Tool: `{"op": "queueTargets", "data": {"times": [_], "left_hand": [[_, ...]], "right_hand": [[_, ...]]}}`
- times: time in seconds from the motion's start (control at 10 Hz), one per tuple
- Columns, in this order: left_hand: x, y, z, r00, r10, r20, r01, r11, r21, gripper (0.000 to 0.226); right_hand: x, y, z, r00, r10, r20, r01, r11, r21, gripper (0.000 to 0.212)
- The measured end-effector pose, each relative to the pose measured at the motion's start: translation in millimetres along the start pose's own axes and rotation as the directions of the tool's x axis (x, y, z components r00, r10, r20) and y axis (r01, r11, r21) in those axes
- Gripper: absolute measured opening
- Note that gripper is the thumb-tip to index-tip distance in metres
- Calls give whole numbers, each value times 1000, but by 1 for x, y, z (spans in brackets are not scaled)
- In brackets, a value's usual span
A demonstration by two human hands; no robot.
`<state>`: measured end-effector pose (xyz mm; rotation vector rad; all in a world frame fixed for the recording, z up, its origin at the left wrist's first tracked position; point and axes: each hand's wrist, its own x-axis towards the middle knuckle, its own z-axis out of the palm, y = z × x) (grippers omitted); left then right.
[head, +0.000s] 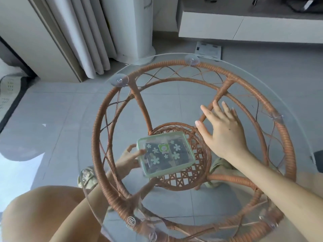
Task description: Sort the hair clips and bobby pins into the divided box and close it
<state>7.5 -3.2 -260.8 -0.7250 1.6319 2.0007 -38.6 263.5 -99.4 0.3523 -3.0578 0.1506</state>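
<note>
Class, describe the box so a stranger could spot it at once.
Look through the round glass tabletop to the small woven basket shelf at its centre. The box sits over the shelf's left side, its left edge held by the left hand. Only it is square, green-rimmed and flower-printed.

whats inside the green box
The box has its clear lid on. Through it show dark contents with white flower shapes and a green sticker near the middle. Whether those are clips or pins, and any dividers, cannot be made out.

Bare hands [225, 130], greenish slippers [217, 165]
</note>
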Motion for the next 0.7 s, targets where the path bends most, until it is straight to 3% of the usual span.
{"op": "queueTargets", "data": {"times": [0.1, 0.3, 0.4, 0.5, 0.6, 0.7], "left_hand": [[17, -5, 25, 999, -8, 34, 9, 1000, -27, 56], [39, -17, 49, 996, 29, 79, -28, 999, -17, 63], [45, -20, 44, 989, 46, 139, -44, 999, -20, 50], [25, -8, 43, 993, 23, 112, -27, 999, 37, 36], [13, -5, 27, 997, 80, -14, -77, 981, 178, 41], [16, -5, 11, 989, 130, 70, -105, 953, -285, 68]], "right_hand": [[1, 0, 0, 1000, 4, 1, -4, 1000, 0, 63], [1, -2, -1, 1000, 14, 8, -15, 1000, 16, 65], [1, -2, 0, 1000, 3, 5, -3, 1000, 11, 65], [0, -3, -1, 1000, 6, 14, -7, 1000, 13, 65], [1, -2, 1, 1000, 9, 14, -9, 1000, 14, 65], [0, -1, 1, 999, 16, 30, -17, 1000, 13, 64]]}}
